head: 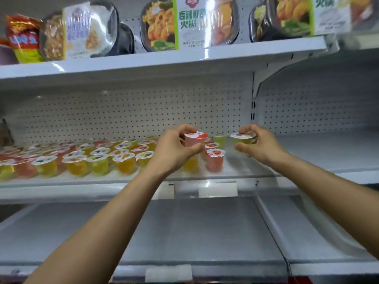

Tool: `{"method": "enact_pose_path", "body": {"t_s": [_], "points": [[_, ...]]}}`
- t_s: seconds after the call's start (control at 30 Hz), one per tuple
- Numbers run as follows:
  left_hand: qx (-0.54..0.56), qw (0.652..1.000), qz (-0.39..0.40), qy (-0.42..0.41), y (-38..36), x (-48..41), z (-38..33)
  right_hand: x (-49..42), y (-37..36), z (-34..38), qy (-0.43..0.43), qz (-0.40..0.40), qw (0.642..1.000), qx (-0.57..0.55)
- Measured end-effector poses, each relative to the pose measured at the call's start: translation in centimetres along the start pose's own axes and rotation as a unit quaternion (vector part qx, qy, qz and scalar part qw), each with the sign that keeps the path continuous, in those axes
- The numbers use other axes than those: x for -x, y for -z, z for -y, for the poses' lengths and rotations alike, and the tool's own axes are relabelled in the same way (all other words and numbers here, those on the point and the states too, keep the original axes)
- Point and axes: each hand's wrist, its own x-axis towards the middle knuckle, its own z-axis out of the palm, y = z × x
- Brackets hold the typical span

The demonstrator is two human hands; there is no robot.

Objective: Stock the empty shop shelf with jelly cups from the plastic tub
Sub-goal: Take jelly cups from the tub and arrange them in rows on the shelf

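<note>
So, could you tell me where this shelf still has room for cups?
Bare shelf lies right of the front red cup, under your right hand, up to the upright post. The next bay rightwards is bare too. Left of your left hand, the rows of cups are crowded.

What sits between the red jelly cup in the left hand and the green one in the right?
Head view: another green jelly cup stands on the shelf there, between the held red cup and held green cup.

White metal shelves (pixel 205 232) stand before a perforated back panel (pixel 123 111), the top one bearing ready-meal trays (pixel 184 23) and a snack bag (pixel 22 37).
</note>
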Motion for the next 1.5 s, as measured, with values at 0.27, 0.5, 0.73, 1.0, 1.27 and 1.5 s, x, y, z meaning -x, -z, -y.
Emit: {"method": "enact_pose_path", "body": {"t_s": [0.27,0.5,0.73,1.0,1.27,1.5], "points": [[0.024,1.000,0.008,-0.004,-0.4,-5.0,2.8,-7.0,-3.9,-2.3,-0.061,0.038,0.997,0.033],[0.007,1.000,0.011,-0.016,-0.6,-7.3,4.5,-9.2,-6.2,-3.8,-0.076,0.055,0.993,0.069],[-0.004,1.000,0.015,-0.012,-1.4,-8.1,4.6,-9.2,-5.5,-3.9,-0.059,0.099,0.985,0.129],[0.025,1.000,0.015,0.006,-2.6,-7.8,2.4,-7.0,-2.6,1.1,0.030,0.054,0.996,0.069],[0.032,0.999,0.007,-0.040,-4.0,-7.2,0.4,-5.0,-2.0,5.1,0.040,0.116,0.989,-0.077],[-0.043,0.996,0.027,-0.070,-3.1,-6.6,1.1,-5.0,-1.0,3.9,0.056,0.056,0.997,-0.017]]}}
